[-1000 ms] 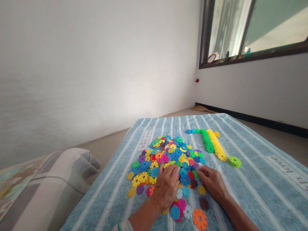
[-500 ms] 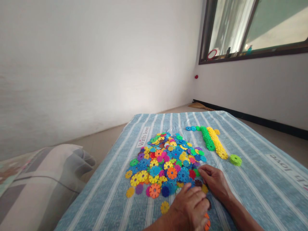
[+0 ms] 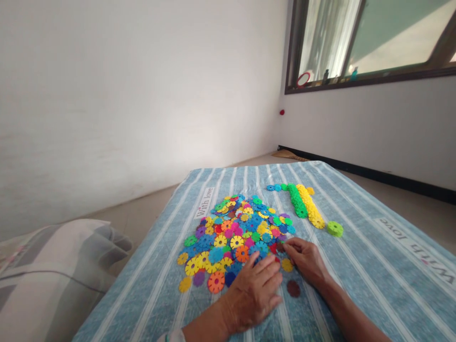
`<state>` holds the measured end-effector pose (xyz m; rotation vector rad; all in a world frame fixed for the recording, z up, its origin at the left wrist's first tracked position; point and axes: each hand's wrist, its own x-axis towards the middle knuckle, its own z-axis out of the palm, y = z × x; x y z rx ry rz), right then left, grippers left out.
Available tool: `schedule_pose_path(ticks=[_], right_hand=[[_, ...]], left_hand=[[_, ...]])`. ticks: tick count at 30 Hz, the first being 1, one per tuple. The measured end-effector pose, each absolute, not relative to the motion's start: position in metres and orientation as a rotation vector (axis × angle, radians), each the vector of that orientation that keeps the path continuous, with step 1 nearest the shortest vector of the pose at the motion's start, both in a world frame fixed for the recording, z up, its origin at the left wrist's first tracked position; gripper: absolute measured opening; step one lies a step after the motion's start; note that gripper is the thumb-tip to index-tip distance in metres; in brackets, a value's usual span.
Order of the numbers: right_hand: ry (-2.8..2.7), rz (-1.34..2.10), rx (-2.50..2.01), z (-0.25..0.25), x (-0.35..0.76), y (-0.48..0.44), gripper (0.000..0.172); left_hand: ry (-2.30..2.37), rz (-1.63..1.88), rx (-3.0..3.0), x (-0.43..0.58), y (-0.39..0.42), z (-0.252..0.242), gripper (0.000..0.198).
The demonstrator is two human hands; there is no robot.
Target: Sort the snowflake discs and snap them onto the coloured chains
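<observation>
A heap of colourful plastic snowflake discs (image 3: 217,241) lies in the middle of the striped cloth. My left hand (image 3: 254,289) rests palm down over the near right edge of the heap, fingers stretched out; whatever lies beneath the palm is hidden. At the heap's right side, my right hand (image 3: 305,260) has thumb and forefinger pinched at a brown disc (image 3: 280,247). Between the hands lie a yellow disc (image 3: 287,265) and, nearer me, a second brown disc (image 3: 294,288).
Beyond my right hand lie a green row of discs (image 3: 297,201), a yellow row (image 3: 310,207) and a light green stack (image 3: 335,229). Several blue and green discs (image 3: 277,187) sit at the far end. A draped, cloth-covered shape (image 3: 71,256) stands at the left.
My left hand has moved left and flattened over the heap's edge, uncovering a brown disc. My right hand has shifted slightly to the brown disc at the heap's side. The view has turned slightly right.
</observation>
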<state>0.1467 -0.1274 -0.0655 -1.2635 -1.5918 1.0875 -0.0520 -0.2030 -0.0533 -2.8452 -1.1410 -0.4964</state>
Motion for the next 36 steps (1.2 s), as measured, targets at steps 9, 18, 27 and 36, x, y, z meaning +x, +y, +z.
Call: schedule_pose_path(ticks=[9,18,27,36], right_hand=[[-1.61,1.083,-1.264,-0.069,0.145,-0.126,0.033],[-1.63,1.096,-1.285,-0.07,0.149,-0.127,0.039],[-1.687,1.052,-1.336,-0.07,0.154,-0.13,0.04],[-1.644,1.05,-1.319,-0.066,0.151,-0.131,0.042]], left_hand=[[-1.162,-0.366,-2.811,-0.085,-0.18,-0.038,0.041],[-1.25,-0.502,-2.731,-0.062,-0.192,-0.048,0.05],[-1.582,-0.449,-2.608,-0.074,-0.241,-0.051,0.054],[-1.524,-0.437,-2.604,-0.04,-0.214,-0.056,0.031]])
